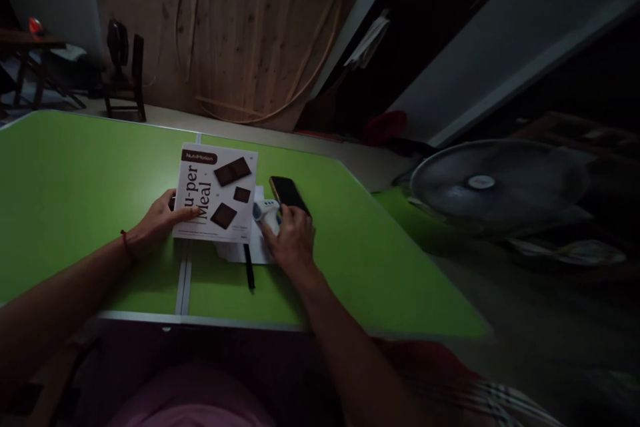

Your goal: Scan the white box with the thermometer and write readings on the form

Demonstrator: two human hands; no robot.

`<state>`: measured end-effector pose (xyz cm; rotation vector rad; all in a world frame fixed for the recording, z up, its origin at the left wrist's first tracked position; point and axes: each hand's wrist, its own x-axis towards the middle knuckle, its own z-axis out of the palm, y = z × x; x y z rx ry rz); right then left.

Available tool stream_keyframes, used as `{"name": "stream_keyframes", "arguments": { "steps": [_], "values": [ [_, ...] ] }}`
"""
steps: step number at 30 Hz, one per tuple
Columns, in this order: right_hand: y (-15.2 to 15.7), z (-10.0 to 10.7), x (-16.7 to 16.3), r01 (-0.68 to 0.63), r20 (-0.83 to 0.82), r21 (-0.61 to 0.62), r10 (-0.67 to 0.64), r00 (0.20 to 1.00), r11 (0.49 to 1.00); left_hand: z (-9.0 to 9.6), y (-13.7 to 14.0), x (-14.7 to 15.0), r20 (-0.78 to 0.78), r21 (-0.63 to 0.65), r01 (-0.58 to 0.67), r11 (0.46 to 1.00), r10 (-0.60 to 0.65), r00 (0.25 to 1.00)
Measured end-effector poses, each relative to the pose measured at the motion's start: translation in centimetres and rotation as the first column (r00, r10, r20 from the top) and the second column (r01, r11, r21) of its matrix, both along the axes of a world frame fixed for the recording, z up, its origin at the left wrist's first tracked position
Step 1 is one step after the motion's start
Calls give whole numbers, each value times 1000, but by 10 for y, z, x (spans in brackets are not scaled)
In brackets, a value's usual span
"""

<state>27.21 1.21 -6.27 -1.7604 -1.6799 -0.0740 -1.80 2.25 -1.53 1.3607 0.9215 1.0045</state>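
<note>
My left hand is closed on the left side of a white box, its thumb lying across the front. The box is tilted up toward me and shows brown bars, a "NutriMotion" label and the words "u-per Meal". Just right of the box, my right hand grips a small white handheld device with a rounded grey-blue head, which points at the box. Its exact kind is unclear, and the fingers hide its handle. Beyond that hand lies a dark phone. White paper and a black pen lie partly under the box.
The green folding table has a pale seam and a metal edge. A large fan stands to the right, beyond the table's edge. At the back, a round wooden tabletop leans on the wall, and a chair stands to its left.
</note>
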Motion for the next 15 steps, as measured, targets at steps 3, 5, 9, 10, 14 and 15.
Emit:
{"name": "stream_keyframes", "arguments": {
  "steps": [3, 5, 9, 10, 14, 15],
  "values": [
    [-10, 2, -6, -176, 126, 205, 152, 980, 963, 2, 4, -4, 5, 79, -96, 992, 96, 995],
    [-15, 4, -14, -276, 154, 129, 255, 955, 953, 4, 8, -9, 0, 163, -172, 971, 175, 985],
    [-20, 9, -31, -274, 221, -174, 308, 925, 946, 2, 21, -20, -48, 329, -311, 892, 345, 937],
    [-20, 11, -32, -275, 227, -214, 321, 919, 937, 0, 25, -22, -58, 351, -308, 884, 349, 935],
    [-18, 16, -29, -305, 189, -272, 362, 913, 913, -12, 41, -27, -75, 340, -222, 914, 262, 962],
    [-18, 16, -26, -329, 157, -275, 380, 912, 903, -14, 44, -29, -91, 362, -230, 903, 280, 956]
  ]
}}
